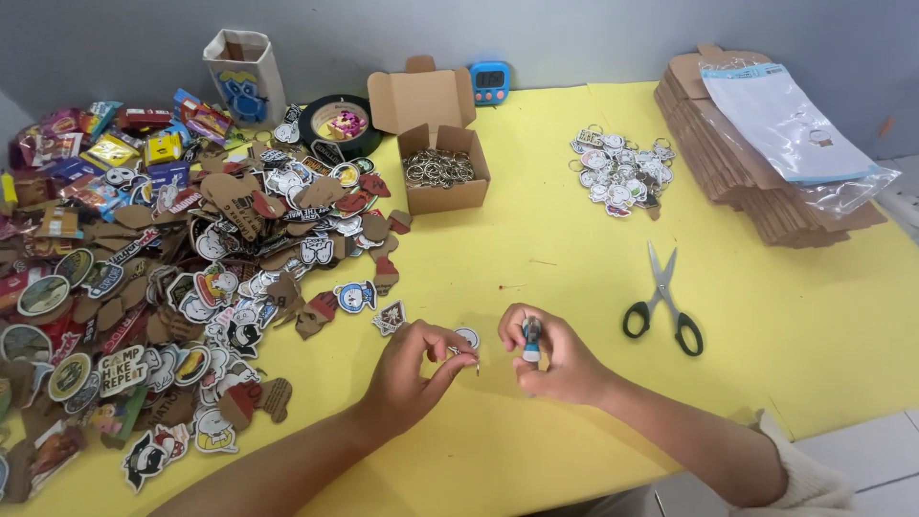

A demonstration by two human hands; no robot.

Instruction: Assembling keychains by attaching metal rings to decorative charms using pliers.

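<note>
Near the table's point(536, 239) front edge, the left hand point(412, 369) pinched what looked like a thin, stiff key ring point(469, 358) while the right hand point(560, 359) gripped a light, rigid charm point(531, 338) by its edges.

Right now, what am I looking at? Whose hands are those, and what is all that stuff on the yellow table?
This is one picture, taken by a camera worn on a person's head, looking down at their own two bare hands. There is no machine here.

The left hand pinches a small metal ring between its fingertips. The right hand holds a small charm, white and blue, upright in its grip.

They work over a yellow table. At the left lies a big pile of charms with cartoon pictures. Behind the hands stands an open cardboard box full of metal rings. Farther right is a smaller heap of finished keychains. Scissors with black handles lie open at the right, and a stack of flat cardboard sits in the far corner. A small blue timer stands at the back.
</note>
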